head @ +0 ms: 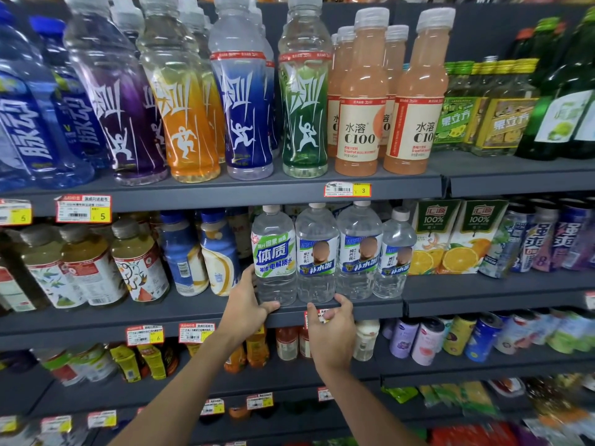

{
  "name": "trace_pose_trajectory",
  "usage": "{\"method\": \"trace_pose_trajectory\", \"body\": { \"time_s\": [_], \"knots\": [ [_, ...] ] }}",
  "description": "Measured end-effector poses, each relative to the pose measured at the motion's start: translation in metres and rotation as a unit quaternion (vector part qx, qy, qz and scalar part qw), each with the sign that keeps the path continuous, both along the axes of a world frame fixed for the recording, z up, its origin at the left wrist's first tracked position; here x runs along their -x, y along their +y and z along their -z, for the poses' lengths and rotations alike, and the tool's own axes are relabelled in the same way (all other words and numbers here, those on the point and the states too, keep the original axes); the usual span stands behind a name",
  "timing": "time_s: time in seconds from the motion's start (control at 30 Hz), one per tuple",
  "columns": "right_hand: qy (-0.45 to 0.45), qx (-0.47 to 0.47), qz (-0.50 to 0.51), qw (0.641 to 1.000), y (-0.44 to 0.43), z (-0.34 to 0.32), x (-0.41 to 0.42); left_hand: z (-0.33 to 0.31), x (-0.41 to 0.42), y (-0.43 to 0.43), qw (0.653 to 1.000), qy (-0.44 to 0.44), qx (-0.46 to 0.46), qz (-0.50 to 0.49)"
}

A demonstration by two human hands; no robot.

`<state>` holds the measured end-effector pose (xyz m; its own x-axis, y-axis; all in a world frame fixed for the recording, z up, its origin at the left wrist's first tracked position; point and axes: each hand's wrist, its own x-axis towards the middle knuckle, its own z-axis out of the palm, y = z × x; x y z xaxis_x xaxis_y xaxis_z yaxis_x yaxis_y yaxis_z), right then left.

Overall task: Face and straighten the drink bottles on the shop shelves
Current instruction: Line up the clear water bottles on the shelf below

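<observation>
- Just above the fingertips of both hands, on the middle shelf (370, 309), stand four clear bottles in a row, the ones the person seems to be working on.
- The left hand (246, 305) cups the base of the green-labelled electrolyte water bottle (274, 255): the fingers wrap its left side and the thumb lies along the shelf lip under it, so the hand is closed on that bottle.
- The right hand (331, 333) rests on the shelf edge just below the second clear bottle (317, 252); its fingers are loosely curled and spread, holding nothing.
- Progress, as a judgement: these four bottles already face forward and stand upright, though the rightmost (394, 252) sits slightly back from the others. The top shelf looks faced.
- Left of the fingers, the blue-and-white bottles (201, 252) are turned, one showing its barcode, so they seem to need facing. The shelves below the hands look untidy.
- Readable writing: the held bottle's label reads "体质" with "电解质水" beneath; its three blue-labelled neighbours read "补水啦".
- Above, the pink grapefruit bottles (359, 91) read "水溶 C100" and "Grapefruit"; a price tag (347, 189) under them shows 3.
- Right of the fingers, orange juice cartons (457, 236) read "汇源 100%". Far upper left, blue bottles (29, 101) read "脉动".
</observation>
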<state>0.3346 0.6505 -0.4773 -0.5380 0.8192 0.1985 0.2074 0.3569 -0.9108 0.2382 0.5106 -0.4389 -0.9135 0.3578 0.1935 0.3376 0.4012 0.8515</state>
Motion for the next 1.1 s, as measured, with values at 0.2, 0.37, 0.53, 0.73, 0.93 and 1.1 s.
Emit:
{"method": "trace_pose_trajectory", "body": {
  "time_s": [0.2, 0.37, 0.53, 0.73, 0.93, 1.1],
  "knots": [
    [0.000, -0.012, 0.010, 1.000, -0.003, 0.000, 0.001, 0.001, -0.001, -0.001, 1.000, 0.003, 0.008, 0.005],
    [0.012, -0.010, 0.021, 1.000, -0.010, -0.004, 0.001, 0.001, -0.002, -0.001, 1.000, 0.021, 0.012, 0.014],
    [0.033, -0.050, 0.008, 0.998, -0.007, -0.011, 0.000, 0.000, -0.004, -0.001, 0.999, 0.025, 0.009, 0.022],
    [0.004, -0.049, 0.004, 0.999, -0.001, -0.018, 0.001, -0.003, -0.008, -0.004, 0.999, 0.036, 0.002, 0.012],
    [0.000, -0.070, -0.017, 0.997, -0.018, 0.003, -0.008, -0.003, -0.009, -0.027, 0.999, 0.052, 0.007, -0.011],
    [0.023, -0.139, -0.066, 0.988, -0.050, 0.004, -0.003, -0.007, -0.007, -0.073, 0.992, 0.098, -0.040, -0.076]
  ]
}}
